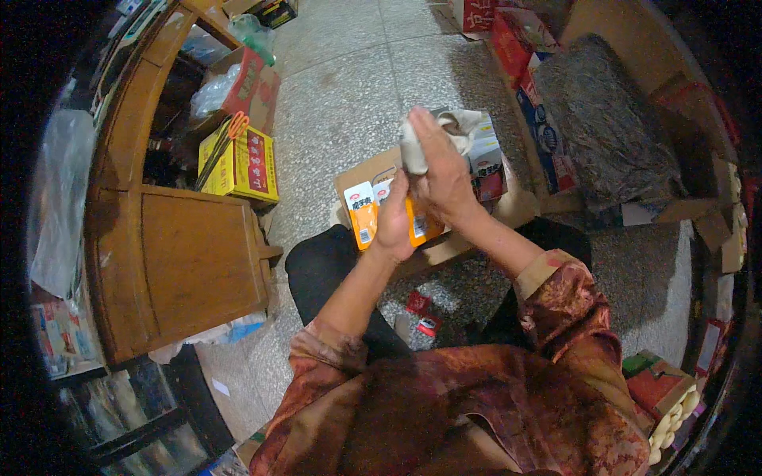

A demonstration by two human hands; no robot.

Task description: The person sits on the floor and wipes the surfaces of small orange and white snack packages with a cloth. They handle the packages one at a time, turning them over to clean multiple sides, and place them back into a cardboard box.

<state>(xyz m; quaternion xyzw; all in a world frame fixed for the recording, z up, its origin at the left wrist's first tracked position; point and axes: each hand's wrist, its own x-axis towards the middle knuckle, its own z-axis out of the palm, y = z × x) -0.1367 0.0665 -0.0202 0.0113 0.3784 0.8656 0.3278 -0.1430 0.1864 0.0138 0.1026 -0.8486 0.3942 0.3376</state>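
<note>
Close together, both my hands are over a cardboard box in front of my knees. My right hand [443,169] holds a whitish cloth [414,146], its fingers laid along it. My left hand [396,220] is upright beside it, touching or nearly touching the right; whether it grips anything is hidden. Orange-and-white snack pouches [361,214] lie on the cardboard flap [351,175] left of and behind my left hand. Further packets, silver and dark red [491,178], stand to the right of my right hand.
A yellow carton [262,166] with orange-handled scissors [238,125] stands left by a wooden cabinet [196,256]. Small red packets [428,325] lie on the floor between my legs. At right, a large dark plastic-wrapped bundle [601,119] rests by cartons.
</note>
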